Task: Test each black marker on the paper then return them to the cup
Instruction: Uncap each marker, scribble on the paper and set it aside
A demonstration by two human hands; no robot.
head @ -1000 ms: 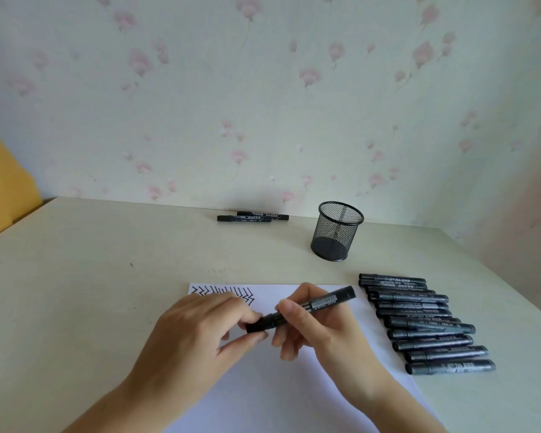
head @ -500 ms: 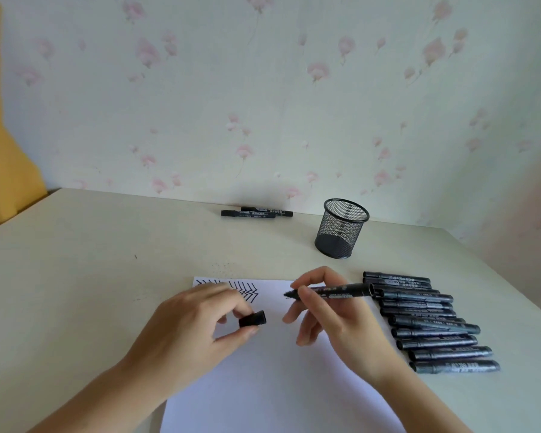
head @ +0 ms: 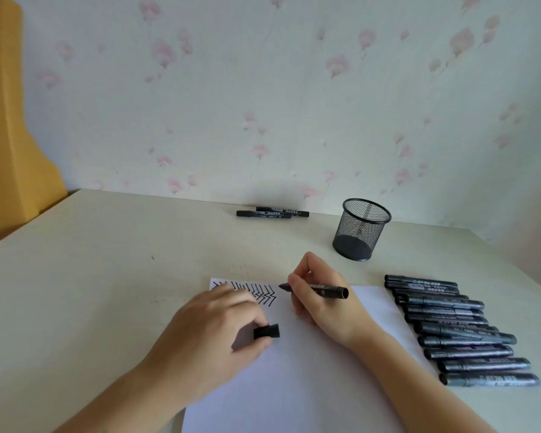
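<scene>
My left hand (head: 214, 331) covers the left part of the zigzag marks (head: 258, 293) at the top of the paper (head: 310, 385), so I can't see where that row of strokes begins. The paper itself runs out of the bottom edge of the view, and both my forearms are cut off there too. Between my left thumb and forefinger I pinch the black cap (head: 266, 332); my curled fingers hide its far end. My right hand (head: 322, 303) grips the uncapped marker (head: 314, 289) in a writing hold, fingers wrapped round its middle, the tip pointing left just beside the last zigzag. Whether the tip touches the paper I cannot tell. There is white print on the barrel, but my fingers cover most of it and the rest is too blurred to read.

To my right a row of markers (head: 459, 331) lies side by side on the tabletop (head: 91, 276), their left ends resting at the paper's right edge. Their labels show as pale smears; no word or brand can be made out. At the back, near the wall, two more markers (head: 272, 212) lie together, one partly behind the other, with white lettering far too small to read. The mesh cup (head: 361, 229) stands upright between those two and the row, well apart from my hands; through its mesh I see only a dark base. A yellow shape (head: 10, 135) at the left is cut off by the frame
</scene>
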